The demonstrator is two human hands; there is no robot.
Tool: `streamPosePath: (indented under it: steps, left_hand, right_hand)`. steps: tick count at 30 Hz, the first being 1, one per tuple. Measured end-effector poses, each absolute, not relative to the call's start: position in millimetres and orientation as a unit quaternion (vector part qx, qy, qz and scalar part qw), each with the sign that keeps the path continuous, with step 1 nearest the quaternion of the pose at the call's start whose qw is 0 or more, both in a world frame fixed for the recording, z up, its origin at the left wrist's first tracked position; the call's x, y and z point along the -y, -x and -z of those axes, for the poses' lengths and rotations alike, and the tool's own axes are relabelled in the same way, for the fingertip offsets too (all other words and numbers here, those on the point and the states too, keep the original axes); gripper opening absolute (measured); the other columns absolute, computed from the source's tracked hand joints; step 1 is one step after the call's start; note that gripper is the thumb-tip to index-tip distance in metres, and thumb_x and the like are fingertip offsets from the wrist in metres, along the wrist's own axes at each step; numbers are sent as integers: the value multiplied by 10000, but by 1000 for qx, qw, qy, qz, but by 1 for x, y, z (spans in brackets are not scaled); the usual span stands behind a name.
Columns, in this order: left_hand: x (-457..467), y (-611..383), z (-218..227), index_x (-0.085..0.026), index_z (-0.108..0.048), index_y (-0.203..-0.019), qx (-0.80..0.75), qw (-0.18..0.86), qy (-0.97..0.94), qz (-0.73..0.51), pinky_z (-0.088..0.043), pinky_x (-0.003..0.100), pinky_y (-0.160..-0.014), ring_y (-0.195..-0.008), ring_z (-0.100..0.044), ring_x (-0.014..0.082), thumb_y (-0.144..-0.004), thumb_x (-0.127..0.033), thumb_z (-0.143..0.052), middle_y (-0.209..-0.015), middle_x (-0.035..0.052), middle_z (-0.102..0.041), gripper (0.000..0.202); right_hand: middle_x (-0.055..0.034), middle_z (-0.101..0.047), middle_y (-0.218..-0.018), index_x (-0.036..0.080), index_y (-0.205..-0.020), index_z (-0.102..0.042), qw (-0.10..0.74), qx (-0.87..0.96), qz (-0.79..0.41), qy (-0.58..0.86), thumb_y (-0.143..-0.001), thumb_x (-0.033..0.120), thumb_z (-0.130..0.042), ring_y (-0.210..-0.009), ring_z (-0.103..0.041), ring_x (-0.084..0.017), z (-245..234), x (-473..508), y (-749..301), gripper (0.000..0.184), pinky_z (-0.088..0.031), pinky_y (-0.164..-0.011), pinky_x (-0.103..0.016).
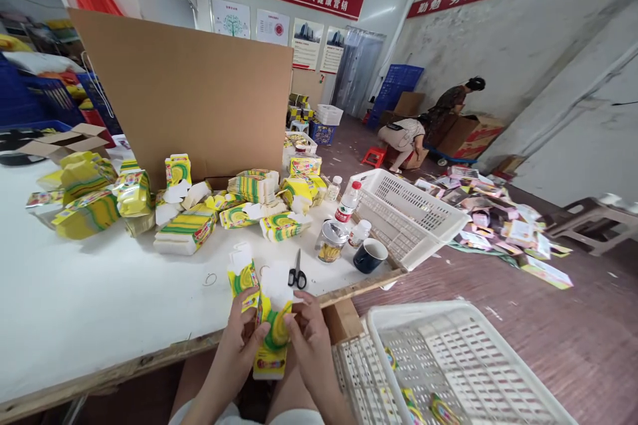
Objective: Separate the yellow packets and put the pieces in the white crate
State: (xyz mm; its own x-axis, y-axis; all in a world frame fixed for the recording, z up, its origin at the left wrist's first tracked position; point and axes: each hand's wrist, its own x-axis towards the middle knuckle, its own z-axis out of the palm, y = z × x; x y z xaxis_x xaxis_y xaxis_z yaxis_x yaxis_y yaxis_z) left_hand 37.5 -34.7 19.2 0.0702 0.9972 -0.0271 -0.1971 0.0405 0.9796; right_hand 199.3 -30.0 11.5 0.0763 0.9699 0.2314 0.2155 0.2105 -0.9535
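At the frame's lower centre, the half-curled left hand (243, 331) and right hand (310, 327) pinch a yellow-and-green printed card carton (273, 339) between them, long axis pointing up-frame, white flap (277, 282) farthest; a second yellow-and-green carton (244, 277) touches the left hand.

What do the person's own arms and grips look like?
The left grip and right grip are ungloved hands, no rings visible. The forearms are bare: no sleeves, watch, cables or markings visible. White cloth shows at the bottom edge; which garment, I can't tell.
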Motion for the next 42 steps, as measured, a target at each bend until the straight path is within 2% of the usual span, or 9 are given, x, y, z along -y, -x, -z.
streamPosePath:
  steps: [4, 7, 10, 16, 20, 24, 27, 34, 42]
  left_hand:
    - [35, -28, -32, -228, -496, -1365, -394, 620, -480, -480, -542, 357, -881, -1048, -688, 288, -884, -388, -660, -1179, 130, -704, 533]
    - [35, -26, -38, -249, -563, -1229, -341, 685, -465, -444, -533, 309, -781, -909, -712, 240, -855, -363, -710, -1051, 73, -747, 418]
    - [36, -28, -36, -250, -582, -1136, -303, 717, -445, -442, -513, 288, -740, -855, -711, 217, -821, -336, -756, -962, 44, -755, 370]
    - [34, -30, -31, -253, -489, -1348, -309, 724, -430, -442, -522, 388, -852, -975, -702, 274, -814, -361, -756, -1076, 91, -734, 606]
    - [29, -28, -26, -233, -606, -1221, -358, 660, -484, -449, -534, 333, -825, -988, -691, 257, -839, -332, -728, -1166, 91, -709, 413]
    - [29, -29, -21, -225, -590, -1284, -397, 616, -510, -450, -536, 338, -866, -1054, -675, 270, -869, -296, -685, -1268, 113, -670, 432]
    - [31, -32, -21, -227, -553, -1342, -380, 633, -511, -440, -530, 366, -923, -1136, -647, 288, -893, -263, -639, -1301, 121, -659, 459]
    - [33, -32, -22, -227, -541, -1361, -388, 597, -558, -426, -452, 392, -1059, -1273, -564, 291, -901, -193, -586, -1425, 116, -579, 464]
    - [29, -35, -13, -213, -549, -1357, -429, 558, -570, -423, -390, 408, -1122, -1334, -506, 278, -867, -153, -575, -1458, 116, -546, 495]
  right_hand:
    - [-55, -703, -993, 250, -1214, -629, 515, 568, -447, 461, -913, 447, -615, -870, -669, -199, -26, 27, -208, 360, -543, -731, -265]
    - [-15, -663, -796, 231, -951, -695, 482, 591, -459, 455, -926, 455, -586, -705, -616, -167, -33, 25, -213, 250, -492, -619, -232]
    - [4, -589, -668, 207, -735, -656, 470, 608, -450, 455, -944, 438, -562, -648, -562, -154, -36, 23, -214, 325, -463, -627, -236]
    - [-54, -694, -893, 236, -1114, -687, 503, 584, -452, 449, -940, 439, -570, -843, -654, -210, -39, 20, -215, 291, -520, -795, -308]
    - [-90, -700, -1028, 237, -995, -766, 492, 620, -429, 436, -966, 460, -513, -1004, -636, -240, -42, 20, -221, 339, -497, -889, -347]
    - [-20, -704, -825, 232, -1166, -695, 424, 607, -484, 467, -869, 422, -655, -723, -627, -178, -41, 20, -221, 355, -505, -670, -273]
    - [42, -659, -681, 232, -1180, -628, 399, 600, -489, 491, -797, 352, -701, -592, -580, -144, -36, 20, -216, 408, -452, -558, -223]
    - [86, -574, -551, 240, -1078, -578, 383, 615, -434, 536, -779, 231, -613, -502, -541, -140, -34, 20, -211, 301, -404, -520, -212]
    - [91, -545, -525, 249, -1089, -584, 342, 638, -313, 615, -759, 181, -593, -498, -561, -157, -27, 20, -197, 336, -369, -526, -215]
